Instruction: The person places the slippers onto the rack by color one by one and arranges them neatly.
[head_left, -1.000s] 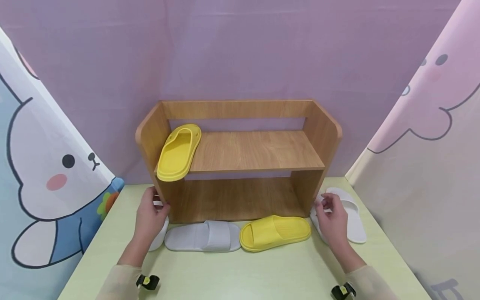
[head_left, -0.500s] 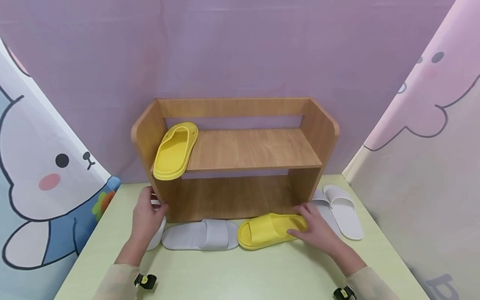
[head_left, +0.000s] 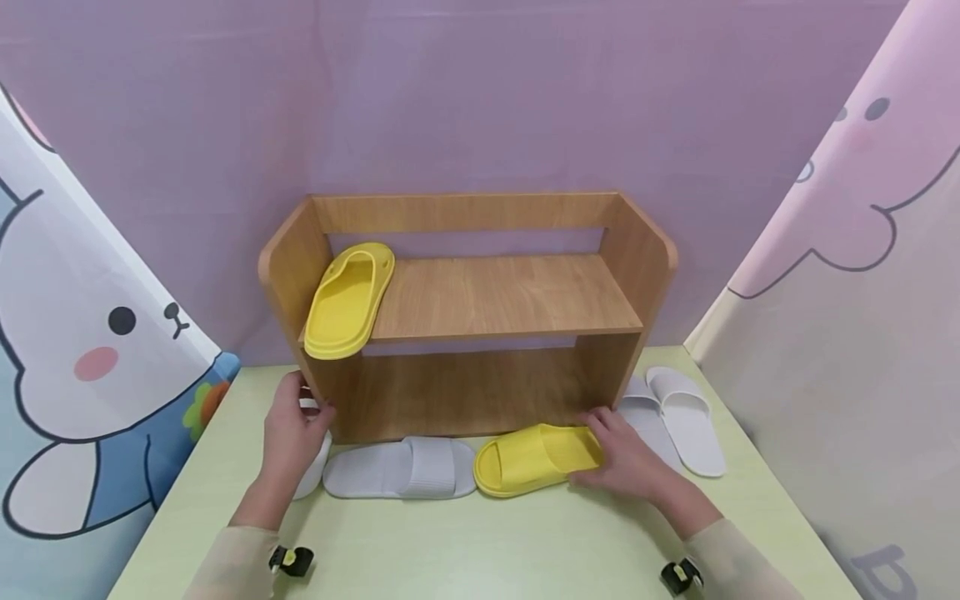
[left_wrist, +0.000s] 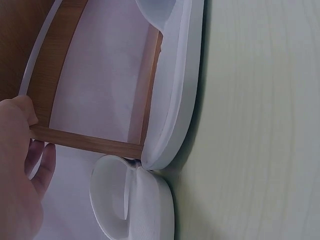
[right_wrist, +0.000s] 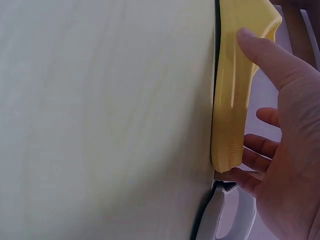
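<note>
While one yellow slipper (head_left: 348,304) is sitting at the left end of the rack's (head_left: 645,258) upper shelf, another yellow slipper (head_left: 517,467) is lying on the table (head_left: 450,542), just in front of the rack's right half. The right hand (head_left: 626,454) is grasping that second one by its heel, thumb on the near side and fingers reaching along the far side, and the left hand (head_left: 291,433) is gripping the front edge of the rack's left side board. Going by how things are lying, the work is looking barely begun: only one slipper is occupying the rack, and at least five, counting the grasped one, are lying around it. A grey slipper (head_left: 390,471) is lying before the rack's left half, so this front row is partly blocking the approach to the lower shelf. At the rack's left, a white slipper (head_left: 313,473) is showing only in part behind the left hand. At the rack's right, a pale slipper (head_left: 655,425) is lying partly hidden by the right hand, with another white slipper (head_left: 693,425) resting just outside it. Behind the rack, a purple curtain (head_left: 465,100) is hanging.
</note>
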